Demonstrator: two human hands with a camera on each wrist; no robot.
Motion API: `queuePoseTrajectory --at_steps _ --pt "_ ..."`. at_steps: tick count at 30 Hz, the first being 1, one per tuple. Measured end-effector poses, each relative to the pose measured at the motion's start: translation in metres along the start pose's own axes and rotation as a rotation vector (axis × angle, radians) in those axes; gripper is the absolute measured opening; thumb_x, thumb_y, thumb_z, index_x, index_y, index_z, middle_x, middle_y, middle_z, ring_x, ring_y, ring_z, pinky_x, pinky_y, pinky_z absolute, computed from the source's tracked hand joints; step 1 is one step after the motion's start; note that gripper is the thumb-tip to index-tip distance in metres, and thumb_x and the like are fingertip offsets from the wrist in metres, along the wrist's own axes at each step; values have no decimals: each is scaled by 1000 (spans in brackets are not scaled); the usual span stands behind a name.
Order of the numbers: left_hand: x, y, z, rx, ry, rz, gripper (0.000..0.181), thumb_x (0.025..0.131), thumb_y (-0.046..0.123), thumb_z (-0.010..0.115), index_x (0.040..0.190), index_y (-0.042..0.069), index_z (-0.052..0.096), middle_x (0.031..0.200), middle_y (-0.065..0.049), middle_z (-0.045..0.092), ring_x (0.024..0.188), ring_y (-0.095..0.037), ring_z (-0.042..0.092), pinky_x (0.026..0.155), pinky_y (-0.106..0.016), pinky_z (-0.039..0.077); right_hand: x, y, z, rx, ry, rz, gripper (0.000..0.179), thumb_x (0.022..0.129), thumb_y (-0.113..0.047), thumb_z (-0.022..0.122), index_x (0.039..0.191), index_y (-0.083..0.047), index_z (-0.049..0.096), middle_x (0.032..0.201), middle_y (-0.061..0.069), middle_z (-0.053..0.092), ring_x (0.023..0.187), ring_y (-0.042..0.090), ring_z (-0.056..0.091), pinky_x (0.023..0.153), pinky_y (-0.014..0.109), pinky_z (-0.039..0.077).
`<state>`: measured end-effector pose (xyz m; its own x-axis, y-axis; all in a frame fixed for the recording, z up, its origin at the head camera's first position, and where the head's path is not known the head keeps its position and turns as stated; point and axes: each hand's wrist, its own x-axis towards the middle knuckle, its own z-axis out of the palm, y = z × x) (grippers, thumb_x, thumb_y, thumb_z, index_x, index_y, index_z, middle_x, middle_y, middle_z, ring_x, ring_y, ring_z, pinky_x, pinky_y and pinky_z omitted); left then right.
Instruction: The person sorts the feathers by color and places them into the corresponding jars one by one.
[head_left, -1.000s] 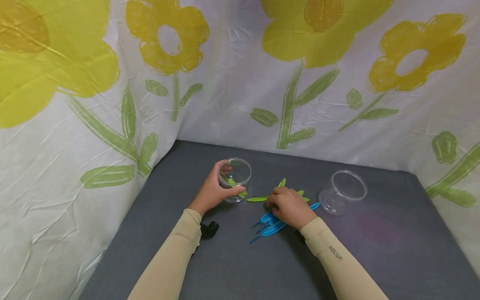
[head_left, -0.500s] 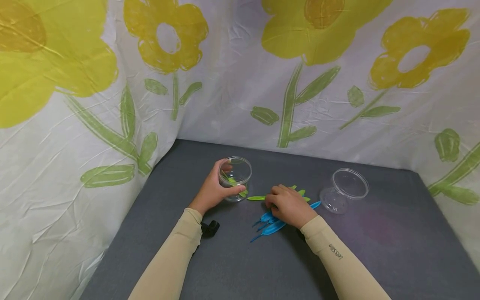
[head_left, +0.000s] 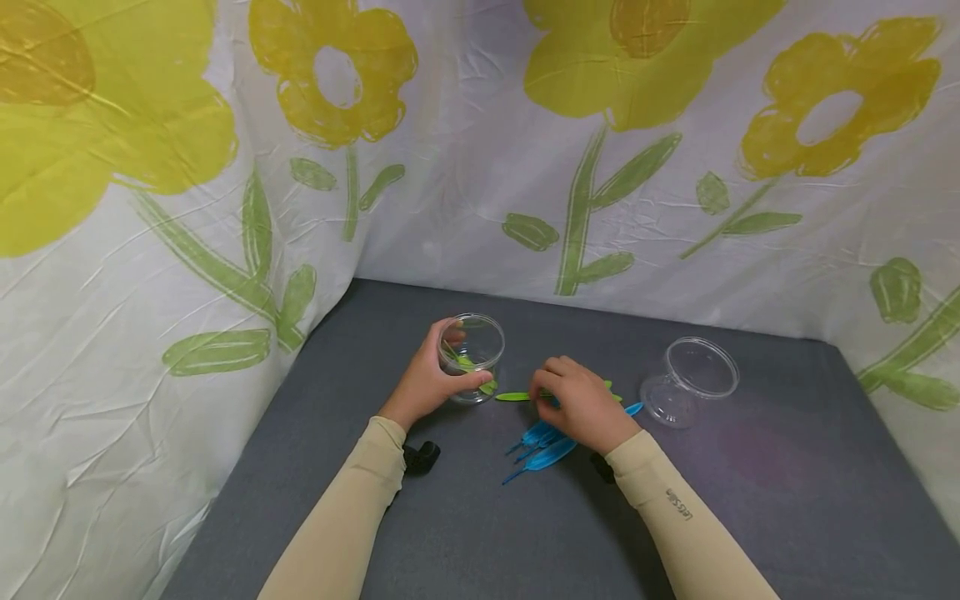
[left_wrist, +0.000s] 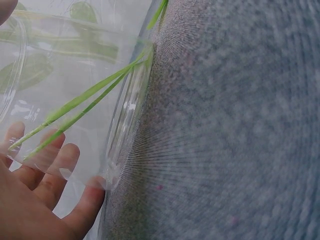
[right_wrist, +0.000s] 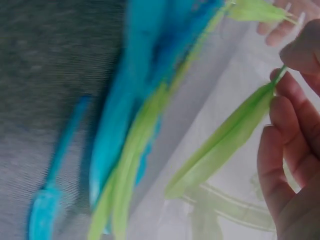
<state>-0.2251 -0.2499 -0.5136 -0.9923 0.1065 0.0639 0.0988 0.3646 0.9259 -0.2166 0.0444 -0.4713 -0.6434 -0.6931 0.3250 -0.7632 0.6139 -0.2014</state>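
Left hand [head_left: 423, 385] around clear cup [head_left: 471, 357]; right hand [head_left: 581, 406] pinching green feather [right_wrist: 225, 142].

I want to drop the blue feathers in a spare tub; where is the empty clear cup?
In the head view the empty clear cup stands on the grey table, right of the right hand and blue feathers.

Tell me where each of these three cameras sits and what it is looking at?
Head: worn on the head, looking down at the grey table; both sleeved arms show.
Left wrist: beside the left hand, looking along the clear cup that it holds; fingers show.
Right wrist: beside the right hand, which pinches a green feather above the blue feathers.
Shared: head and left wrist both show the cup.
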Motion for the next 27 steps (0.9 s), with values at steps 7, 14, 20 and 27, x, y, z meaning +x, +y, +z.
queuePoseTrajectory --at_steps 7,14,20,27 --pt "0 1 0 -7 2 -2 107 82 56 93 166 36 30 158 2 51 148 -25 51 119 -56 47 11 -8 -15 76 83 23 11 97 -8 77 100 -17 73 102 -2 67 92 13 58 75 33 56" --pt "0 0 -1 -25 -5 8 106 81 56 93 165 36 31 157 1 51 147 -25 51 117 -56 48 27 -16 -30 121 138 7 9 99 -8 75 103 -16 73 104 -3 68 97 17 62 81 35 58" --pt "0 0 -2 -31 -15 22 105 83 56 92 165 35 30 158 -1 50 147 -27 51 117 -57 48 45 -24 -37 148 177 -33 9 100 -8 74 105 -15 72 105 -3 67 98 16 61 84 35 58" --pt "-1 2 -2 -43 -17 7 104 82 58 92 164 40 30 157 3 50 145 -25 52 114 -56 50 65 -37 -41 184 239 -114 12 100 -5 74 106 -15 70 107 -3 68 100 17 63 87 34 58"
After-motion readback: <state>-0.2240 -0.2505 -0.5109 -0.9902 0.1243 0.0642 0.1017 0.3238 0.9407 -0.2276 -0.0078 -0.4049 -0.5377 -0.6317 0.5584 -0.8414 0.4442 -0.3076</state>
